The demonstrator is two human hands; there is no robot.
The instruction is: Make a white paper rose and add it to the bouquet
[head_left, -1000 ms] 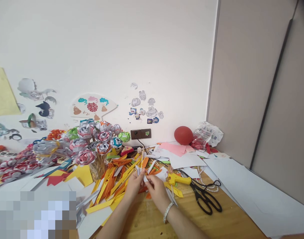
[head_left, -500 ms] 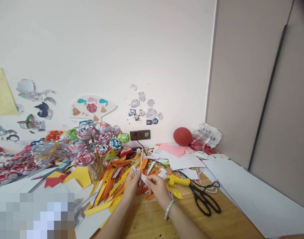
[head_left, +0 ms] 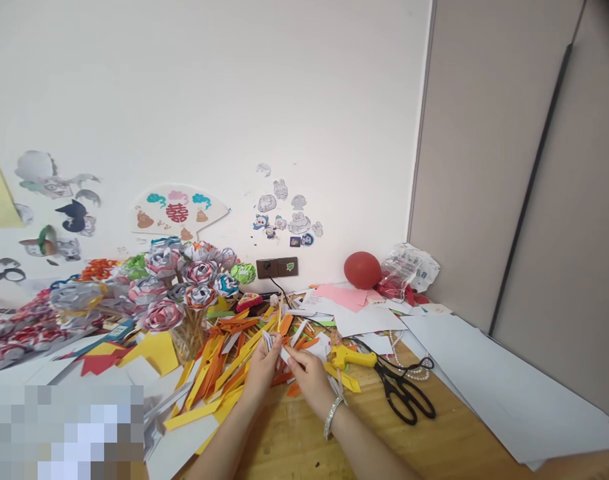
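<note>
My left hand (head_left: 262,365) is closed around a small bundle of folded white paper (head_left: 268,342), whose layered edges show above the fingers. From the bundle a white paper strip (head_left: 285,355) reaches across to my right hand (head_left: 309,377), which pinches it between thumb and fingers. The inner fingertips of both hands are partly hidden. Just beyond the hands lie heaped orange and yellow paper strips (head_left: 212,373). A yellow glue gun (head_left: 353,358) lies to the right of my right hand, with black-handled scissors (head_left: 408,397) beside it.
A bunch of paper roses (head_left: 199,272) on sticks stands at the left. Yellow sheets (head_left: 157,353) lie below it. Along the back are a pink sheet (head_left: 342,297), a red balloon (head_left: 362,269) and a wall socket (head_left: 277,267). Large white sheets (head_left: 499,380) cover the right side.
The whole view has shifted slightly, so things appear a little further left and up. Both hands stay close together on the white paper, with only small finger movement.
</note>
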